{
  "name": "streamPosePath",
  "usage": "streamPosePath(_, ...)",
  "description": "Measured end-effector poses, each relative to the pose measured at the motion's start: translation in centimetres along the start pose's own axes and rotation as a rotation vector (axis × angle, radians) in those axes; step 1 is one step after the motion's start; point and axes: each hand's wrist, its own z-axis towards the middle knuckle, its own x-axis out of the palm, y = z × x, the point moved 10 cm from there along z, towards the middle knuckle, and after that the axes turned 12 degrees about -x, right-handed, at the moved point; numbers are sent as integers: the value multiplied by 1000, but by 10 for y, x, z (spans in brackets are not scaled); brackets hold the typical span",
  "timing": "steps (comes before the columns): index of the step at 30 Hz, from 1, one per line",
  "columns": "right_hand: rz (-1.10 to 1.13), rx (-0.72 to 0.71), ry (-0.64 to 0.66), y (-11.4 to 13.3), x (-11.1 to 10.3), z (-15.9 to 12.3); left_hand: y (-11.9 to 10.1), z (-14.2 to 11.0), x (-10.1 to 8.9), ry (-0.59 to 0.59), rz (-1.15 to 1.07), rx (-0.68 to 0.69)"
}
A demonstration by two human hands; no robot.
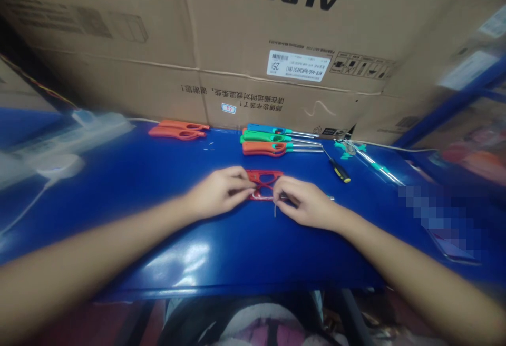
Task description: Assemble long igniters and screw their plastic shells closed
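Note:
On the blue table in front of me lie two red lighter casing halves (268,174), side by side, with finger-loop openings. My left hand (223,192) is closed in a pinch at their left end, covering part of the near half. My right hand (302,198) bends over their right end with fingertips pressed together. A thin grey wire-like piece (275,210) hangs below those fingertips. A metal tip (330,198) shows beyond the right hand. Whatever small part is inside either pinch is hidden by the fingers.
Behind the hands lie assembled lighters (263,149) in orange, green and blue. A screwdriver (340,171) and metal rods with teal parts (375,164) are to the right. Orange casings (176,130) and a power strip (79,138) lie left. A large cardboard box (221,35) blocks the back.

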Motion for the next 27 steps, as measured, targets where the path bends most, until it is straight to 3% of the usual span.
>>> streamPosePath(11, -5, 23, 21, -2, 1, 0, 5, 1, 2, -20, -38, -49)
streamPosePath(27, -54, 27, 28, 0, 1, 1, -5, 0, 9, -6, 142, -22)
